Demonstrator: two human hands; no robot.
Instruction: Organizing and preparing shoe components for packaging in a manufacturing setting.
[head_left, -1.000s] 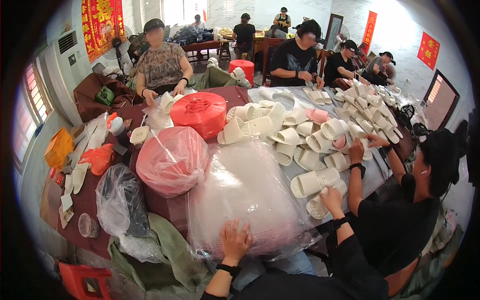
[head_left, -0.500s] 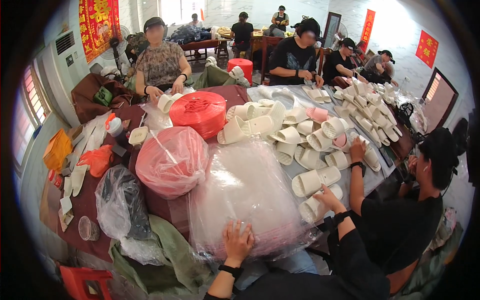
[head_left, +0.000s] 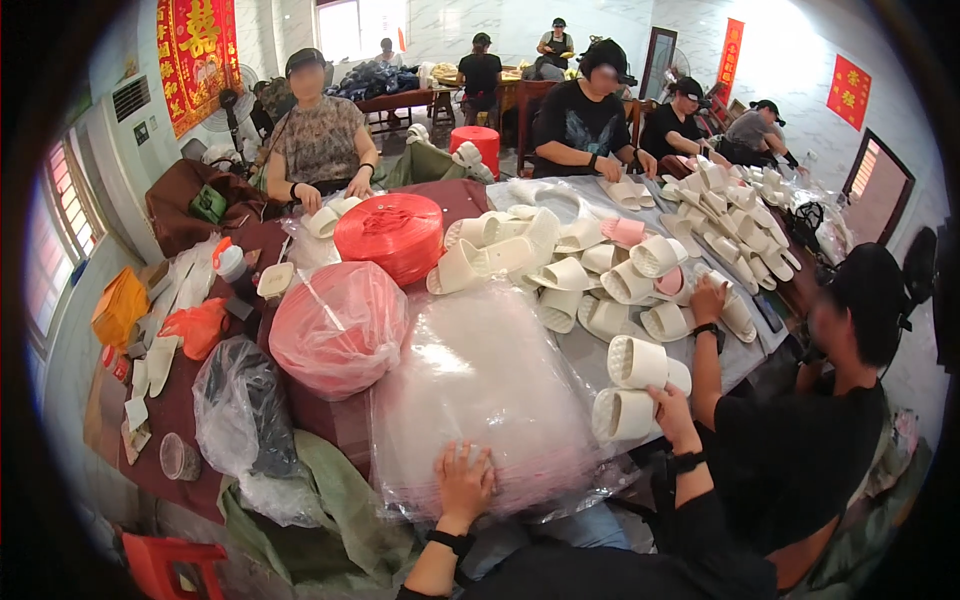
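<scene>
My left hand (head_left: 465,485) lies flat, fingers extended, on the near edge of a thick stack of clear plastic bags (head_left: 490,370). At the stack's right, my right hand (head_left: 674,413) grips a pair of cream slippers (head_left: 622,412) between thumb and fingers, close to their middle. The two slippers sit one above the other in view, with their ribbed straps toward the left. Part of the pair is hidden behind my fingers. Beyond them spreads a heap of cream slippers (head_left: 563,272), with a pink slipper (head_left: 624,232) among them.
Left of the bags are a plastic-wrapped red bundle (head_left: 335,335), a red roll of plastic twine (head_left: 388,238) and a black bag (head_left: 240,400). A co-worker's hand (head_left: 709,298) touches slippers at the right. Another person (head_left: 318,140) works across the table. A red stool (head_left: 175,565) stands lower left.
My right hand has closed on the pair of slippers, which has turned and shifted slightly; the straps now face left. My left hand has slid slightly left, staying on the bags.
</scene>
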